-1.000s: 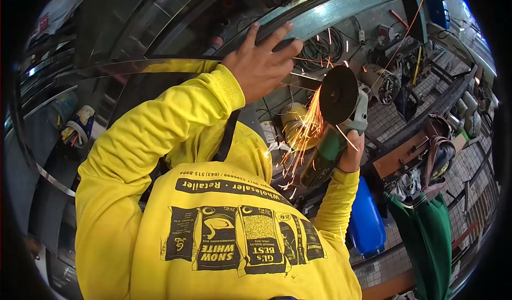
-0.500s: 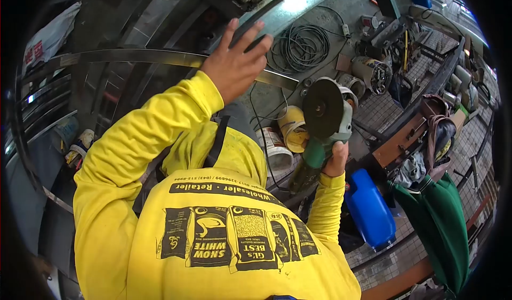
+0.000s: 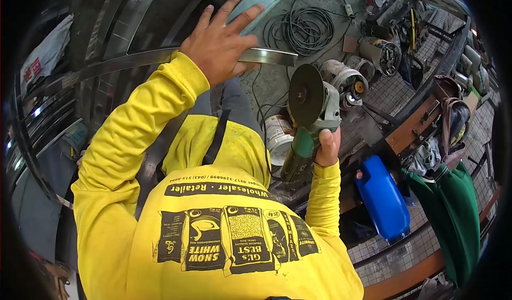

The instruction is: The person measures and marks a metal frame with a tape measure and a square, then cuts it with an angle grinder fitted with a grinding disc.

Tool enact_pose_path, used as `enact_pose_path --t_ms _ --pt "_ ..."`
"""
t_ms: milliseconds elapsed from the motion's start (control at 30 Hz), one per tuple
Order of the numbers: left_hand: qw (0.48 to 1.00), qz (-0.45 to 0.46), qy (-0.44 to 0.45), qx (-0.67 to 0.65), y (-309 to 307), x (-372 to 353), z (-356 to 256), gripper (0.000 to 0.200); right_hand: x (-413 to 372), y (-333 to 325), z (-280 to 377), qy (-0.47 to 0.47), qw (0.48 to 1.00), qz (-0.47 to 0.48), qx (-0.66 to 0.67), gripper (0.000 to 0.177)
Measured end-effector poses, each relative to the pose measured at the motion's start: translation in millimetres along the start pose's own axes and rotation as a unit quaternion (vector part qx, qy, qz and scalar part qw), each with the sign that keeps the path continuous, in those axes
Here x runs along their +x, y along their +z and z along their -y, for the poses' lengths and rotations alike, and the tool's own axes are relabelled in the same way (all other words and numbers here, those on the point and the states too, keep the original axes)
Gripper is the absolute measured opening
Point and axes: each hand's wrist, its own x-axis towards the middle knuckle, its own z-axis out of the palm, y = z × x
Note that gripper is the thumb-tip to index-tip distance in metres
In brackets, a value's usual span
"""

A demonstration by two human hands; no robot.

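My right hand [image 3: 327, 146] is wrapped round the body of a green and grey angle grinder [image 3: 303, 141]. Its large dark disc [image 3: 305, 95] faces up and left, near the free end of a flat metal bar [image 3: 277, 57]. With fingers spread, my left hand [image 3: 221, 46] lies over that bar, the thumb stretched along it and the fingertips reaching past its far edge. The bar runs left from the hand toward a metal frame [image 3: 69, 81]. Yellow sleeves cover both arms.
A coiled black cable [image 3: 306, 30] lies on the concrete floor ahead. Buckets, including a white one [image 3: 278, 140], stand around the grinder. To the right are a blue jerrycan [image 3: 382, 198], a brown board [image 3: 410, 132] and green cloth [image 3: 448, 214]. Steel lengths fill the left side.
My left hand has come down to the bar, its thumb now alongside it. The grinder has shifted slightly left, its disc turned more edge-on. The surroundings have shifted a little in view.
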Motion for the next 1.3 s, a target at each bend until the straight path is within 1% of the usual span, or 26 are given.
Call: enact_pose_path --t_ms 100,300,400,500,700,800,900,1000,1100,1133,1233,1267,1300 --pt "1.000 -0.002 -0.004 -0.006 1 3 0 0.050 1 -2 -1 0.001 1.000 0.001 -0.005 0.100" --pt "1.000 -0.019 0.007 -0.009 5 2 2 0.049 7 1 -4 -0.017 0.999 -0.027 -0.022 0.108" --pt "1.000 -0.023 0.009 -0.012 5 2 3 0.048 8 3 -4 -0.023 0.998 -0.035 -0.036 0.110" --pt "1.000 -0.024 0.010 -0.015 6 2 2 0.048 7 4 -2 -0.010 0.999 -0.029 -0.036 0.109" --pt "1.000 -0.022 0.010 -0.017 8 2 4 0.048 7 0 -9 -0.024 0.998 -0.048 -0.039 0.110" --pt "1.000 -0.022 0.009 -0.021 9 1 3 0.047 6 -10 -17 -0.024 0.997 -0.046 -0.053 0.110" --pt "1.000 -0.008 0.002 -0.015 8 2 2 0.045 8 7 1 -0.033 0.995 -0.053 -0.077 0.109" --pt "1.000 0.004 -0.002 -0.020 6 3 2 0.043 11 1 -4 -0.062 0.988 -0.084 -0.116 0.108" --pt "1.000 0.006 -0.003 -0.022 7 3 1 0.042 13 -2 -1 -0.078 0.988 -0.059 -0.119 0.107" --pt "1.000 0.006 -0.004 -0.020 7 3 1 0.041 8 -2 1 -0.020 0.992 -0.073 -0.101 0.105" --pt "1.000 0.012 -0.012 -0.021 6 3 0 0.040 10 -1 5 -0.047 0.991 -0.057 -0.108 0.102" --pt "1.000 0.012 -0.014 -0.021 6 3 0 0.040 12 -3 3 -0.071 0.988 -0.054 -0.130 0.100" --pt "1.000 0.012 -0.015 -0.020 7 2 0 0.040 13 -3 2 -0.066 0.989 -0.053 -0.125 0.101"
